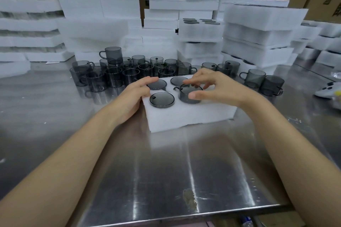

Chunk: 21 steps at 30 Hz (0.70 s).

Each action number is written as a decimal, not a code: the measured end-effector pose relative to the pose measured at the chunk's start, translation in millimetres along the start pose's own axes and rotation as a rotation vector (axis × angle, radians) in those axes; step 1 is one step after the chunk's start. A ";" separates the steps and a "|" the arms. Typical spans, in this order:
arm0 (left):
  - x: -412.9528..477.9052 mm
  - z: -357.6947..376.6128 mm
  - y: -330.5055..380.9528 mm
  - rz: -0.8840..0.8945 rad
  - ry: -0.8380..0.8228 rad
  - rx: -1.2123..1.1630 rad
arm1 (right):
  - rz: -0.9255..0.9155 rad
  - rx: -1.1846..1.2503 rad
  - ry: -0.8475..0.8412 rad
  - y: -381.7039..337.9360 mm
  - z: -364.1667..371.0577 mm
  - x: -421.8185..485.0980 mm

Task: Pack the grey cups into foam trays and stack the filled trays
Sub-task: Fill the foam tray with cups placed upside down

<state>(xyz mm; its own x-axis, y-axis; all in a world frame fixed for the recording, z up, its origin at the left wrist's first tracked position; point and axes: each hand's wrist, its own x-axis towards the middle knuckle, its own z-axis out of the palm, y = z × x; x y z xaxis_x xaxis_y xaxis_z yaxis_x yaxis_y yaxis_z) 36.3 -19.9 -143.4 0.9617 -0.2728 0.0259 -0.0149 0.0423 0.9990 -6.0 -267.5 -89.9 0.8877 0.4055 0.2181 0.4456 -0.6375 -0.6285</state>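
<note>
Grey cup [190, 95] sat half-sunk in the foam tray [184, 116], right hand [212, 84] fingers grasping its rim; left hand [136, 94] fingers released, pressing the tray's nine o'clock edge.

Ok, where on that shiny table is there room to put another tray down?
Most room is the bare steel table between the foam tray and the near edge, between the forearms. Also bare: left of the tray, beside the left hand. Behind the tray it is crowded with grey cups, and more cups and foam stacks fill the right.
</note>
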 end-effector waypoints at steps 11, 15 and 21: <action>-0.5 1.7 0.5 0.016 0.004 0.012 | -0.006 -0.040 -0.013 0.5 3.9 -0.1; -0.5 0.7 -1.3 0.024 -0.006 -0.013 | 0.021 -0.046 -0.082 2.9 2.0 1.6; 9.8 -2.4 -8.8 0.198 0.359 0.186 | 0.042 -0.056 -0.032 6.2 6.4 5.5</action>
<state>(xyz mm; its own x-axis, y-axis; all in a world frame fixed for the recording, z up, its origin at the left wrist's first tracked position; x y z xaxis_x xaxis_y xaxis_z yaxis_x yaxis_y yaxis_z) 46.5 -20.7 -152.0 0.9689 0.0756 0.2356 -0.2255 -0.1220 0.9666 0.9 -265.0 -97.4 0.9022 0.3974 0.1679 0.4144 -0.6900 -0.5934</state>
